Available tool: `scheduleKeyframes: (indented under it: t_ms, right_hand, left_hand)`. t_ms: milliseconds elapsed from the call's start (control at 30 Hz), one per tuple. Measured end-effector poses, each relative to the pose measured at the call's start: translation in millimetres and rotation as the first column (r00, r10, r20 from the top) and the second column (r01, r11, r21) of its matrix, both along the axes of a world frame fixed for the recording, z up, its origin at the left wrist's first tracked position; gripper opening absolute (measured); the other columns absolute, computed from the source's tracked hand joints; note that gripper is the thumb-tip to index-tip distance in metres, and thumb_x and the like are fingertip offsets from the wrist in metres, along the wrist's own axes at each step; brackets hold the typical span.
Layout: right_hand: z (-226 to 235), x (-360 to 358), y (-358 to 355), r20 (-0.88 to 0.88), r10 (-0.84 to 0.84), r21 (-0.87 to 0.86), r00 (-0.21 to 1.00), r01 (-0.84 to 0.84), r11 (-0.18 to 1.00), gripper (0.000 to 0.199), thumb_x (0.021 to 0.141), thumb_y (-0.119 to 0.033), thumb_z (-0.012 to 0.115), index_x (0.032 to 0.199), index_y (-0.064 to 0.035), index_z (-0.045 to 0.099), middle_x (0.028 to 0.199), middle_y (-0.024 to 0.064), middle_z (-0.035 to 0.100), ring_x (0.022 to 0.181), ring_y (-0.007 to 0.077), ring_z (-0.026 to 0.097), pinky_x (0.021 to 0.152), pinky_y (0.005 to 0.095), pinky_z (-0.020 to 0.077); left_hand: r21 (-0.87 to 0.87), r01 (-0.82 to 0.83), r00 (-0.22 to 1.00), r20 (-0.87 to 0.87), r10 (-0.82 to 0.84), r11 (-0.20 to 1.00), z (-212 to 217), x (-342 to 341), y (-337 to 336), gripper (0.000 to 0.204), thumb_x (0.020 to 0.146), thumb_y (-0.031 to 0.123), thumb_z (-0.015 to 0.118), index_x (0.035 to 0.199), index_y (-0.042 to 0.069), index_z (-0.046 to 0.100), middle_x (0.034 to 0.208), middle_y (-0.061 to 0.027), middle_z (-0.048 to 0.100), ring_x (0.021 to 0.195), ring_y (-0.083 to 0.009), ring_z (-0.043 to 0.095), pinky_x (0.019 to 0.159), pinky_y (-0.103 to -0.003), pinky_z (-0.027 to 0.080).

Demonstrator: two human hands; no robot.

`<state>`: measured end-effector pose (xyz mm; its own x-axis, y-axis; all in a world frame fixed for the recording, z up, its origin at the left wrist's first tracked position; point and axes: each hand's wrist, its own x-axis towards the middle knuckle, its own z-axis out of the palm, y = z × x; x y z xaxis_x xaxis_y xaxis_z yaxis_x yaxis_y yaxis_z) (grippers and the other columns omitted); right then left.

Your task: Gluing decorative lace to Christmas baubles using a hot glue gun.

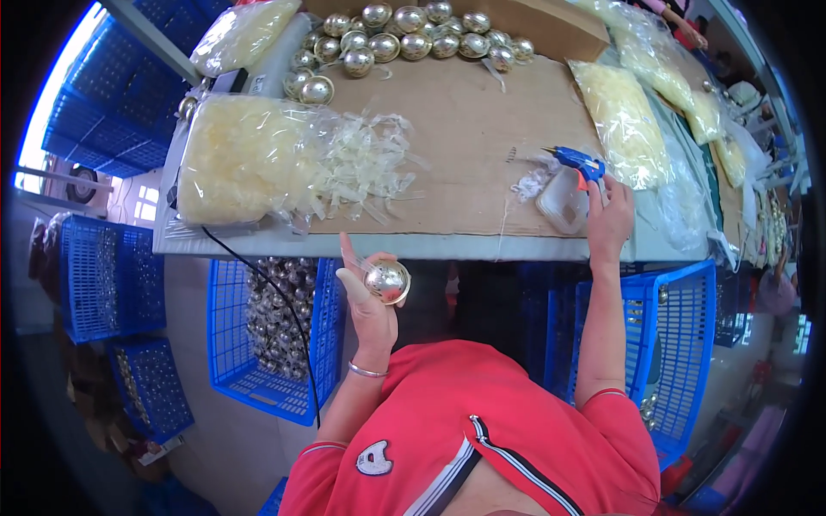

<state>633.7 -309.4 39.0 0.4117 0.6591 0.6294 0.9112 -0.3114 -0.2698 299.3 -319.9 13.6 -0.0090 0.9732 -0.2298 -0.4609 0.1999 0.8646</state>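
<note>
In front of the table's near edge, my left hand (368, 311) holds a shiny gold-silver ball ornament (387, 281); what looks like a clear strip lies along its fingers. My right hand (612, 222) is wrapped round the handle of a blue glue gun (580, 162), whose nozzle points left. Beneath the gun sits a clear plastic container (561, 203), with whitish stringy scraps (533, 184) beside it. A loose heap of clear strips (366, 163) spreads out from the plastic bag (245, 159) at left.
More ball ornaments (413, 45) are gathered at the cardboard's far side. Filled bags (624, 125) lie at right. Blue baskets (323, 344) stand below the table edge, one full of balls. A black cable (288, 301) hangs down at left. Another person's hand (691, 34) shows far right.
</note>
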Motion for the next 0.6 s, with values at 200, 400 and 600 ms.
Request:
scheduleKeyframes:
  t_ms: [200, 400, 600]
  right_hand:
    - [-10, -110, 30, -0.446, 0.532, 0.063, 0.720, -0.568, 0.821, 0.007, 0.079, -0.006, 0.064, 0.083, -0.0006, 0.060, 0.083, 0.0117, 0.060, 0.077, 0.0260, 0.058, 0.068, 0.0331, 0.0457]
    - [-46, -175, 74, -0.318, 0.626, -0.012, 0.712, -0.663, 0.749, 0.014, 0.075, -0.012, 0.066, 0.083, -0.0020, 0.062, 0.082, 0.0119, 0.058, 0.082, 0.0284, 0.056, 0.072, 0.0371, 0.0442]
    - [-35, -147, 58, -0.521, 0.504, -0.285, 0.689, -0.697, 0.658, 0.017, 0.070, -0.014, 0.069, 0.081, -0.0015, 0.062, 0.081, 0.0122, 0.058, 0.078, 0.0287, 0.056, 0.070, 0.0382, 0.0448]
  left_hand:
    - [-0.014, -0.022, 1.000, 0.016, 0.022, 1.000, -6, -8, -2, 0.076, 0.090, 0.065, 0.024, 0.148, 0.020, 0.005, 0.095, -0.0075, 0.055, 0.061, -0.0079, 0.050, 0.042, -0.018, 0.037]
    - [-0.006, -0.021, 1.000, 0.006, 0.021, 1.000, -3, -8, -3, 0.077, 0.090, 0.064, 0.024, 0.148, 0.017, 0.005, 0.095, -0.0074, 0.056, 0.061, -0.0074, 0.049, 0.042, -0.018, 0.038]
    - [0.012, -0.023, 1.000, 0.000, 0.023, 1.000, -8, -14, -1, 0.077, 0.091, 0.063, 0.025, 0.148, 0.015, 0.005, 0.095, -0.0072, 0.056, 0.062, -0.0070, 0.049, 0.043, -0.018, 0.038]
